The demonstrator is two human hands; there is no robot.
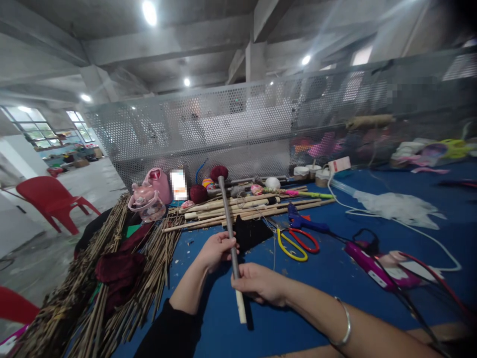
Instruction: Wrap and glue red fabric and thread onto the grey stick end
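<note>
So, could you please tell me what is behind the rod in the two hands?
Behind the rod are a red ball near its top end, sticks lower down, then the blue table. Whatever the rod, left hand and right hand cover cannot be seen.

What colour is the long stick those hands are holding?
The stick is mostly grey, with a pale, cream-coloured near end. It shows in the head view, the only one.
</note>
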